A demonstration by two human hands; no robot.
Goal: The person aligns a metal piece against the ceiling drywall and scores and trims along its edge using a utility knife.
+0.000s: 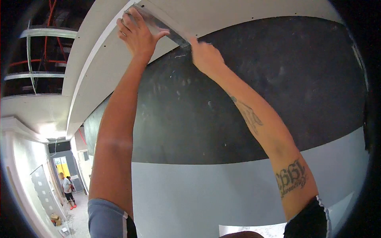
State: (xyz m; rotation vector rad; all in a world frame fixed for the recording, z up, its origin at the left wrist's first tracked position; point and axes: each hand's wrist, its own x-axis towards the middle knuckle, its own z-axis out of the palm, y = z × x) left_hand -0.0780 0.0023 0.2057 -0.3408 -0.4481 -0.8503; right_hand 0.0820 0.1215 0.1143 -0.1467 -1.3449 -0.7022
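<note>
One metallic strip (157, 21) above dark panel (178, 119): likely light, stiff; hold ends; left hand (139, 36) spread, right hand (207, 56) curled, grip unclear

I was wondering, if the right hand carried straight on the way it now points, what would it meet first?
Most likely the metal strip, whose nearer end lies just up and to the left of the right hand. Depth is unclear here, so the two may be touching.

My right hand (208, 57) looks slightly blurred. White glare burns on the far ceiling (45, 123), and softer light greys the left of the dark panel (178, 111). My view bows and blackens at its edges.
</note>
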